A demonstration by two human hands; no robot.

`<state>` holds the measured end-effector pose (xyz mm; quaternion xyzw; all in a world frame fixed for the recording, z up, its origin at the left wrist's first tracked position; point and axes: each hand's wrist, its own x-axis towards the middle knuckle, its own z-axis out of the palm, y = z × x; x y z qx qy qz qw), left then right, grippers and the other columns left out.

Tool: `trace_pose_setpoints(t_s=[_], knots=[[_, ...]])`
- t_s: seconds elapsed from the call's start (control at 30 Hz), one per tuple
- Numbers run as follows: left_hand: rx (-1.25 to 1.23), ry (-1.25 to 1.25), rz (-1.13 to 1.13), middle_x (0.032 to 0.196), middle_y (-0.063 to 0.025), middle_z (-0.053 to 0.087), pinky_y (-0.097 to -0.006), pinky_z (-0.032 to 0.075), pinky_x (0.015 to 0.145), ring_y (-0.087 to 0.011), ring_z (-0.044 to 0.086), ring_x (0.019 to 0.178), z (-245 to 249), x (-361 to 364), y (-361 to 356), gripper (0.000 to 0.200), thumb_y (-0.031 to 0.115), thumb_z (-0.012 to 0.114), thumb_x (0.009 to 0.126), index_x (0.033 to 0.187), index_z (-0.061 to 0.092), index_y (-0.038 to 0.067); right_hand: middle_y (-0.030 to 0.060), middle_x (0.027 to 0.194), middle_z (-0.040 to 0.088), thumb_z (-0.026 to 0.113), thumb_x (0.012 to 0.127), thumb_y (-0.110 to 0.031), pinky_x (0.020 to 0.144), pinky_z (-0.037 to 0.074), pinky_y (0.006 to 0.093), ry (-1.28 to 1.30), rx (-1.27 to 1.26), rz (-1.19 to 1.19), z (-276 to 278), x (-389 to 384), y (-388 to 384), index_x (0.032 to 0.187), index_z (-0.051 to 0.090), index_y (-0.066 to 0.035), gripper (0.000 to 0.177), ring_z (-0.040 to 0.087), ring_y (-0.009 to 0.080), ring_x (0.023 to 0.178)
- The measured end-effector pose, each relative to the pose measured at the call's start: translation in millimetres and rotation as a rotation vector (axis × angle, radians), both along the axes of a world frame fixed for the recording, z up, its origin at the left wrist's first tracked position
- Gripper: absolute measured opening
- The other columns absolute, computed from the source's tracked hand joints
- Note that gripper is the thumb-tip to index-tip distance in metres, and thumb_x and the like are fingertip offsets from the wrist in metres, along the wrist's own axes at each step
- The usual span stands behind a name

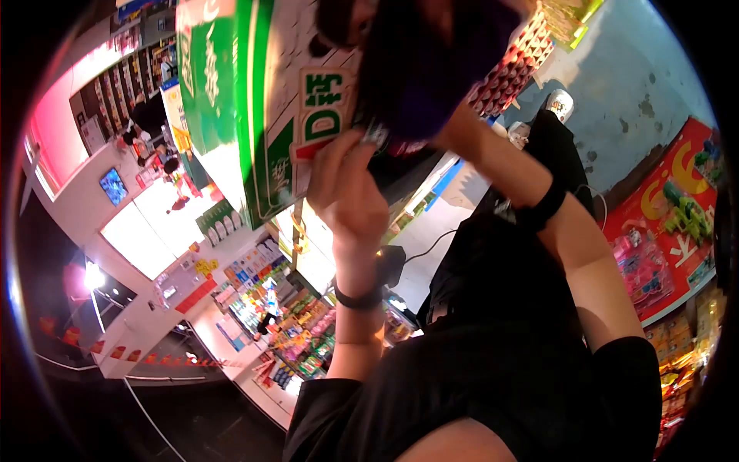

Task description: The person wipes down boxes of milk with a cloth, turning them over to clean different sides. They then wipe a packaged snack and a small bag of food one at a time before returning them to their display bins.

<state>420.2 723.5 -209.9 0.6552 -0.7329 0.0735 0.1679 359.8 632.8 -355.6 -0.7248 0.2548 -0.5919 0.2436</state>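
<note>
Where the dark purple item hangs at top centre, it hides most of the right hand; grip there can't be told. Left hand: fingers bent, tips at the item's lower edge, hold unclear. Green-and-white panel close behind, cutting off part of the shop. Red patterned stack beyond; red board bearing packaged toys off right.

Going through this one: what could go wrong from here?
The left hand looks close against the green-and-white carton and might nudge it. The dark purple item hides most of the right hand, so a slipping hold could go unnoticed. The dark cord appears near the person's clothing and might snag.
</note>
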Motion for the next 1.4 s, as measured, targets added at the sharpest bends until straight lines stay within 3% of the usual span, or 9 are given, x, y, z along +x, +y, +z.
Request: trace_pose_setpoints(t_s=[0.23,0.37,0.5,0.67,0.8,0.93,1.1,1.23,1.4], knots=[[-0.010,0.331,0.081,0.100,-0.0244,0.057,-0.0380,0.045,0.079,-0.0390,0.056,0.086,-6.3,1.9,24.4,0.037,0.016,0.052,0.079,0.108,0.053,-0.006,0.0258,0.130,0.036,0.055,0.077,-0.030,0.097,0.025,0.0620,0.683,-0.300,-0.295,4.7,18.0,-36.4,0.117,0.049,0.003,0.052,0.027,0.0491,0.124],[0.160,0.810,0.385,0.087,-0.0090,0.062,-0.0271,0.044,0.076,-0.0146,0.057,0.082,1.6,-7.3,42.7,0.038,0.016,0.067,0.073,0.101,0.051,-0.006,0.0203,0.142,0.023,0.056,0.076,-0.035,0.088,0.028,0.0684,0.130,-0.035,0.013,59.3,29.5,54.2,0.129,0.044,-0.017,0.057,0.027,0.0571,0.117],[0.008,1.008,0.554,0.092,-0.0096,0.061,-0.0278,0.045,0.076,-0.0147,0.058,0.084,-2.9,-8.2,68.6,0.040,0.007,0.071,0.070,0.101,0.050,-0.006,0.0170,0.141,0.025,0.058,0.075,-0.037,0.081,0.032,0.0692,0.229,-0.184,0.088,54.8,28.7,65.4,0.129,0.045,-0.022,0.057,0.033,0.0555,0.111],[-0.220,0.971,0.639,0.085,-0.0155,0.062,-0.0318,0.047,0.071,-0.0268,0.061,0.079,4.2,-5.7,91.1,0.031,0.004,0.066,0.075,0.102,0.051,-0.002,-0.0042,0.134,0.040,0.052,0.078,-0.031,0.082,0.035,0.0422,0.344,-0.420,0.333,117.7,26.0,57.4,0.125,0.050,-0.022,0.048,0.029,0.0257,0.124],[-0.518,0.901,0.660,0.080,-0.0155,0.061,-0.0284,0.046,0.068,-0.0223,0.059,0.069,13.8,7.4,100.2,0.014,0.004,0.055,0.085,0.097,0.056,-0.003,0.0042,0.112,0.057,0.053,0.074,-0.023,0.087,0.030,0.0438,0.484,-0.674,0.199,166.4,40.7,54.3,0.102,0.061,-0.008,0.032,0.049,0.0214,0.107],[-0.740,1.701,0.443,0.084,-0.0008,0.059,-0.0200,0.042,0.067,-0.0050,0.052,0.073,-3.6,32.9,98.0,0.014,0.011,0.054,0.089,0.092,0.058,-0.001,0.0053,0.108,0.057,0.058,0.071,-0.023,0.086,0.036,0.0428,0.691,-0.688,0.333,196.0,52.1,47.0,0.100,0.061,-0.007,0.034,0.048,0.0242,0.109],[-0.680,2.060,0.376,0.075,0.0016,0.058,-0.0194,0.040,0.058,-0.0046,0.050,0.067,-47.4,50.6,65.9,0.015,0.014,0.057,0.087,0.087,0.057,-0.001,0.0183,0.124,0.047,0.063,0.075,-0.026,0.095,0.034,0.0461,0.789,-0.588,0.776,227.3,61.3,14.6,0.113,0.057,-0.005,0.043,0.042,0.0377,0.115],[-1.096,0.763,0.835,0.094,-0.0129,0.050,-0.0360,0.040,0.075,-0.0256,0.049,0.078,-38.8,39.7,44.2,0.034,0.001,0.059,0.072,0.105,0.049,-0.001,0.0141,0.102,0.048,0.067,0.075,-0.023,0.080,0.042,0.0401,0.752,-0.535,0.571,233.3,32.2,22.3,0.101,0.060,-0.006,0.032,0.046,0.0329,0.098],[-0.835,0.235,0.548,0.105,-0.0175,0.050,-0.0435,0.035,0.091,-0.0334,0.049,0.097,-24.2,19.9,58.9,0.041,0.002,0.056,0.070,0.110,0.047,-0.001,0.0073,0.082,0.051,0.065,0.077,-0.021,0.064,0.043,0.0356,0.690,-0.588,0.526,225.7,40.4,21.9,0.096,0.062,-0.008,0.023,0.051,0.0267,0.077]])
